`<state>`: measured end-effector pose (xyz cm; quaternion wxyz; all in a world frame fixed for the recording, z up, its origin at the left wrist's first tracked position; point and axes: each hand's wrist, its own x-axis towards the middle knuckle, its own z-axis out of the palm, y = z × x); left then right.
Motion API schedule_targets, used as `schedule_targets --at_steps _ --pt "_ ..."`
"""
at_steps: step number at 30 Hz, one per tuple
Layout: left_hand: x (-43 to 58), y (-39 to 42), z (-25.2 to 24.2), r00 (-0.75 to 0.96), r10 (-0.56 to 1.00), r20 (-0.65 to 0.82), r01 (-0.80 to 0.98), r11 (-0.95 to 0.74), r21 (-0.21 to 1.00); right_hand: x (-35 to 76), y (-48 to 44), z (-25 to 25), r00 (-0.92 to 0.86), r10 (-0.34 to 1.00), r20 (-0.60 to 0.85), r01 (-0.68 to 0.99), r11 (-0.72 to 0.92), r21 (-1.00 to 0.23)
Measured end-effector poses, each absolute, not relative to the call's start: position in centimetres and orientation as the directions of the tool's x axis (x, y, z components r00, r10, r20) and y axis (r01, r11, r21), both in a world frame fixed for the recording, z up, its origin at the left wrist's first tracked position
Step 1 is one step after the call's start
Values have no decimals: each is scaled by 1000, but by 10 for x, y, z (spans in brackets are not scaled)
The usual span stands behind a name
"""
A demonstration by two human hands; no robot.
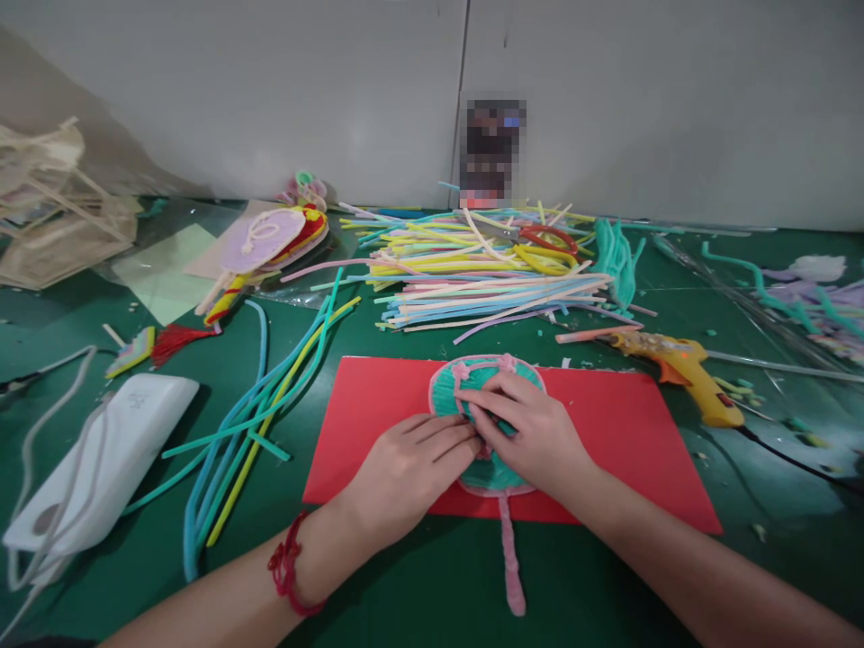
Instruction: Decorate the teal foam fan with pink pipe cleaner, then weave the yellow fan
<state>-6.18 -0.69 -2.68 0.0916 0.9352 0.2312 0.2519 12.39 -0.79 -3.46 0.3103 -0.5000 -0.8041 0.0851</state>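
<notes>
A round fan of fuzzy pipe cleaners (442, 396), teal with a pink rim, lies on a red sheet (364, 405). Its pink handle (511, 558) points toward me. Two small pink flower shapes sit at the top of its face, and a thin pink pipe cleaner (460, 385) runs down from the left one. My right hand (530, 427) is closed over the fan, thumb and index finger pinching at that pink strip. Against it, my left hand (415, 463) rests on the fan's lower left with fingers pressed together; its fingertips and whatever they grip are hidden.
Behind lie a heap of pipe cleaners (432, 301) and scissors (546, 252). A yellow glue gun (698, 369) is at right, its cord trailing off. Loose pipe cleaners (233, 432), a white power bank (108, 468) with cable, and a finished fan (263, 238) are at left.
</notes>
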Motion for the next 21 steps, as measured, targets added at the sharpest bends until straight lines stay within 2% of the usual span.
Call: schedule_targets --at_steps 7,13,21 --pt "-62 -7 -28 762 475 439 392 -879 272 124 -9 -36 -291 871 396 764 461 -452" --pt "-61 -7 -28 761 475 442 392 -879 271 126 -8 -36 -252 891 377 742 428 -516" --pt "-62 -8 -28 767 480 426 396 -876 275 124 -7 -33 -292 861 417 727 483 -488"
